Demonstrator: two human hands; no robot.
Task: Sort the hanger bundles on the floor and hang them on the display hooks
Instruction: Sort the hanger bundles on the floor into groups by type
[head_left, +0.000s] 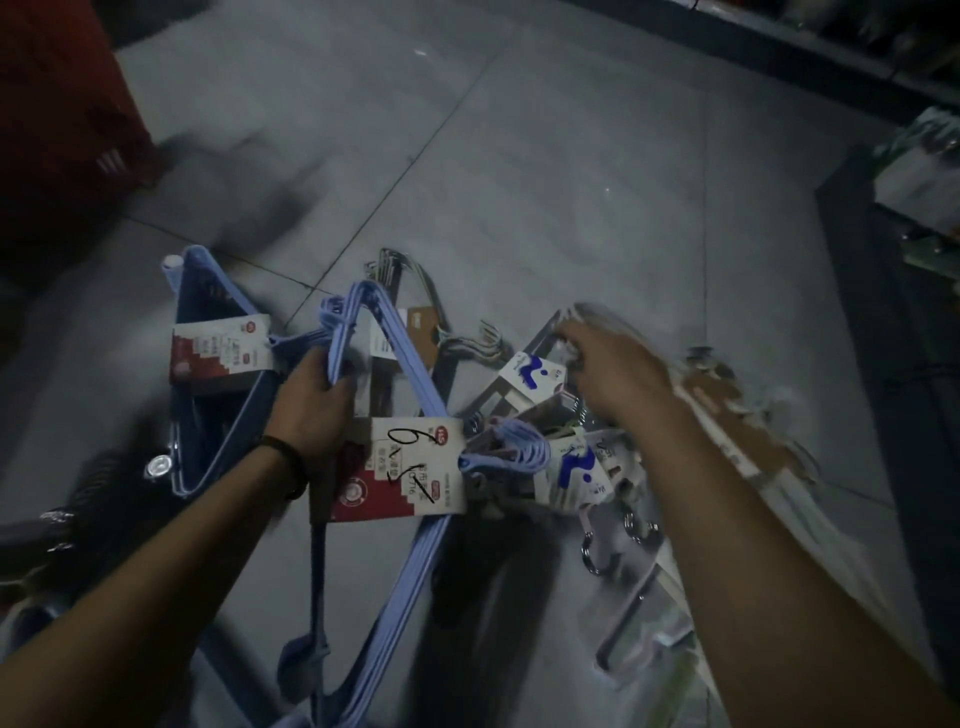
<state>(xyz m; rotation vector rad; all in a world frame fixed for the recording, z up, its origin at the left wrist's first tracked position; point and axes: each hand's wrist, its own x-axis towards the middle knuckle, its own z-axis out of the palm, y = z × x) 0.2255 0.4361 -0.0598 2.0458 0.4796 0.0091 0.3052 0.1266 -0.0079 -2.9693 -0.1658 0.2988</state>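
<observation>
Label (410, 467) on blue hanger bundle (415, 371): handwritten "6"

A red plastic crate (57, 130) stands at the upper left, its slotted side facing inward. A dark shelf unit (893, 322) runs along the right edge, with pale wrapped packages (919, 171) on it. Another dark shelf base (810, 52) crosses the upper right corner. A blurred black object (88, 499) with shiny bits sits at the lower left.
</observation>
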